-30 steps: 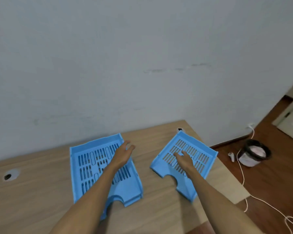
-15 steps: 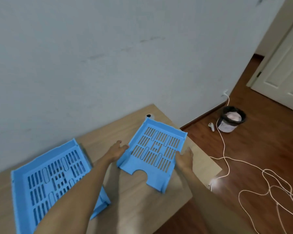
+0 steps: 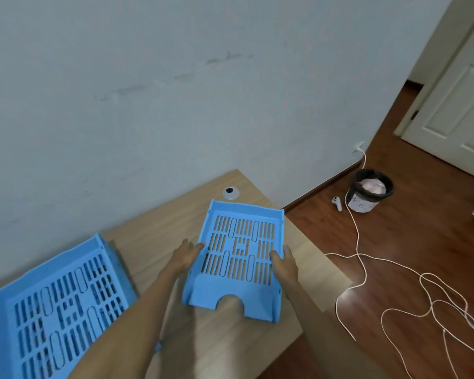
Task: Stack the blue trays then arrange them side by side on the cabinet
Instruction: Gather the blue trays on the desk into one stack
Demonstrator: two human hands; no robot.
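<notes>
Two blue trays on a light wood table [image 3: 307,242] pushed against a white wall [image 3: 175,91]. The right blue tray [image 3: 238,258] sits near the table's far right corner, slotted bottom, nothing in it, cutout notch facing the person. Both hands are on it: the left hand [image 3: 185,257] is pressed against its left wall with fingers spread along the edge, and the right hand [image 3: 283,262] is wrapped over its right wall, fingers curled inside the rim. So it's gripped from both sides. Can't really tell if it's lifted off the table or still resting on it.

The left blue tray [image 3: 58,305] lies flat at the lower left, well apart from the other one and partly cut off by the frame edge. Same slotted floor, also empty. Nobody's touching it.

Just behind the held tray there's a small white cable grommet [image 3: 231,193] set into the tabletop.

Down on the reddish wood floor [image 3: 422,255] to the right stands a dark bin [image 3: 372,191] near the wall, stuffed with something pinkish and crumpled. It has a white label with handwriting that starts with "Re", the rest I can't read. A small white gadget [image 3: 337,203] lies just beside it, and a long white cable [image 3: 394,305] runs from the wall past the bin and loops all over the floor. White door [image 3: 460,110] at the upper right.
</notes>
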